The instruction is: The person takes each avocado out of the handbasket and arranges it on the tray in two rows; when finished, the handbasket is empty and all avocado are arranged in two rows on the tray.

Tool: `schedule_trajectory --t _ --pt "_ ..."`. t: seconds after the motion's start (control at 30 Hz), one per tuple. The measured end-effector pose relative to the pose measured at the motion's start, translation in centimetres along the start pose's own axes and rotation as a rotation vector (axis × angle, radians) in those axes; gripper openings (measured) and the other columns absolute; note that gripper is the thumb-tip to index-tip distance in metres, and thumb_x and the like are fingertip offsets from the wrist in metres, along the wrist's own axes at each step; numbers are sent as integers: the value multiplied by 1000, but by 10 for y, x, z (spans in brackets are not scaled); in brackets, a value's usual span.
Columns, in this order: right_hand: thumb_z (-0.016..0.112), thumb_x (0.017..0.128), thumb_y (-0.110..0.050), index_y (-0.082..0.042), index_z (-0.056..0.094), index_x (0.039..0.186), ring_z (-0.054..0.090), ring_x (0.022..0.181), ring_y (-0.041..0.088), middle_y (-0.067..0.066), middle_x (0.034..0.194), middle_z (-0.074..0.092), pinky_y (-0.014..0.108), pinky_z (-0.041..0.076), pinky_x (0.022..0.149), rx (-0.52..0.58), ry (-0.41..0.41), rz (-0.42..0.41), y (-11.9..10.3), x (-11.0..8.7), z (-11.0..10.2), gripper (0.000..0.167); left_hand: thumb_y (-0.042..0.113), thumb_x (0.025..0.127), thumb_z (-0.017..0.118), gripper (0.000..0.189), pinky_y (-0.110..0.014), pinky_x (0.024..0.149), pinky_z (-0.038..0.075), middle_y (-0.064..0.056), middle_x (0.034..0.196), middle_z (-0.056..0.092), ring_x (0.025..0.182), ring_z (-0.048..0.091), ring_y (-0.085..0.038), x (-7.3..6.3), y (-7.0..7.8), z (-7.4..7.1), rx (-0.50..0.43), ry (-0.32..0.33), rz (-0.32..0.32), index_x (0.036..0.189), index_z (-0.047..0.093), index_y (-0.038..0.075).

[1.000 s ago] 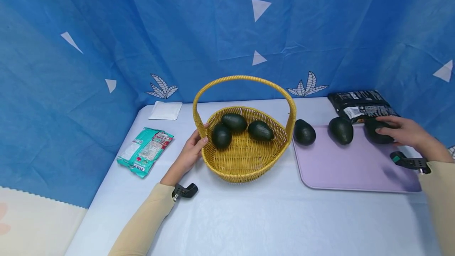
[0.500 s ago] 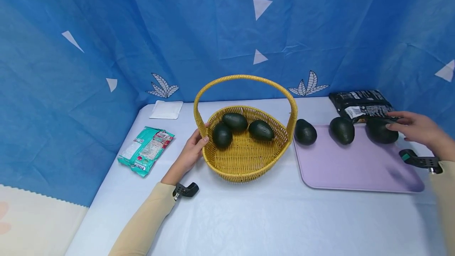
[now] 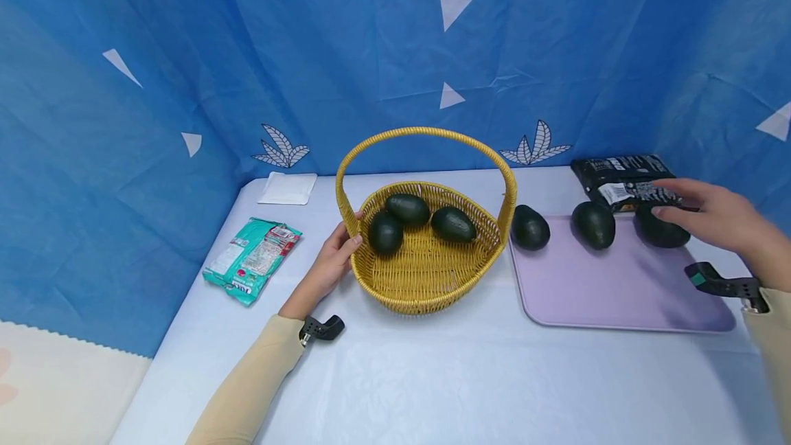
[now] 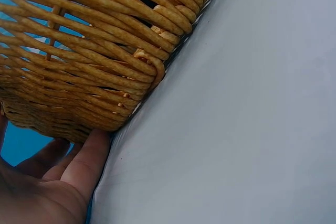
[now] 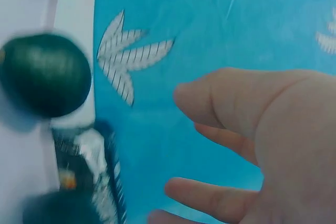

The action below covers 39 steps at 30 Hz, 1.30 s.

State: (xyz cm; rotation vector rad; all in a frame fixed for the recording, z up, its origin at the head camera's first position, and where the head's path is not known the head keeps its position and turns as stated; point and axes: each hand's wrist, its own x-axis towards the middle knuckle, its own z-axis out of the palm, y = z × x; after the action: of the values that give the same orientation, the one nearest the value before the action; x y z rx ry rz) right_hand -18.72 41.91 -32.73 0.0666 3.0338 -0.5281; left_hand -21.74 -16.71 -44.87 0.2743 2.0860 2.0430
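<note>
My left hand (image 3: 327,268) grips the left side of a yellow wicker basket (image 3: 426,280), just below where the tall handle joins. In the left wrist view, fingers touch the basket's woven wall (image 4: 79,72). Inside the basket lie three dark green avocados (image 3: 453,225). My right hand (image 3: 719,220) hovers over the rightmost avocado (image 3: 660,233) at the lilac tray's (image 3: 618,294) far edge and partly hides it. The right wrist view shows its thumb and fingers spread, nothing between them. Two more avocados, a middle one (image 3: 593,226) and a left one (image 3: 529,228), sit along that edge.
Behind the tray lies a black printed packet (image 3: 624,180), close to the avocados. A teal packet (image 3: 252,261) and a flat white packet (image 3: 288,189) lie left of the basket. A blue patterned cloth (image 3: 402,53) hangs at the back of the white table (image 3: 432,383).
My right hand has come off the rightmost avocado, drawn right, then shifted slightly back left above it. That avocado stays on the tray. My left hand and the basket hold their place.
</note>
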Motion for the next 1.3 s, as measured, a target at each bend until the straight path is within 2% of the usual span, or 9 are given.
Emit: schedule_trajectory --t 0.1,0.27,0.47,0.6,0.73,1.03,1.2,1.3 --pt "53 104 -35 5 33 153 40 124 68 46 149 30 82 37 93 -9 -41 -58 -16 -3 -1 65 17 108 48 59 -17 91 55 -19 164 29 142 41 -35 0 0 0 -6 1 -1 162 27 23" --pt "62 100 -28 -1 44 149 47 123 65 40 151 36 80 41 90 13 -56 -174 -39 -9 1 59 18 107 48 59 -19 93 56 -18 164 29 142 42 -35 0 0 0 -15 -2 -6 162 28 23" --pt "67 98 -23 -4 50 147 54 120 59 36 146 47 68 54 81 26 -41 -286 -65 -18 9 55 17 107 48 58 -19 91 56 -19 163 30 139 43 -33 0 2 1 -11 1 -4 162 28 22" --pt "72 94 -18 -7 58 142 62 112 48 30 137 59 56 60 76 -1 2 -389 -87 -28 17 51 16 108 48 58 -18 90 56 -20 162 31 135 45 -30 0 2 1 -20 -2 1 162 28 20" --pt "74 93 -18 -11 61 139 67 110 39 22 133 65 45 61 72 -11 -11 -452 -110 -37 21 49 16 108 47 58 -18 90 56 -21 162 30 134 45 -30 1 1 1 -26 -8 5 162 26 19" --pt "76 90 -13 -12 66 133 70 99 19 5 123 72 24 60 71 87 -72 -602 -156 -49 36 45 18 108 48 58 -18 90 56 -21 161 31 135 45 -31 1 0 0 -15 -6 -1 162 27 21" --pt "75 90 -9 -11 66 132 69 92 9 2 118 73 20 59 69 157 -51 -714 -178 -51 47 42 19 108 48 58 -18 90 56 -20 162 31 137 44 -32 1 1 0 -6 -7 3 162 27 21" --pt "74 91 -8 -10 66 132 69 93 9 3 119 73 20 59 70 196 -58 -754 -191 -51 56 42 18 108 48 58 -18 91 55 -21 162 30 138 43 -33 1 0 0 -9 -9 5 162 27 20"
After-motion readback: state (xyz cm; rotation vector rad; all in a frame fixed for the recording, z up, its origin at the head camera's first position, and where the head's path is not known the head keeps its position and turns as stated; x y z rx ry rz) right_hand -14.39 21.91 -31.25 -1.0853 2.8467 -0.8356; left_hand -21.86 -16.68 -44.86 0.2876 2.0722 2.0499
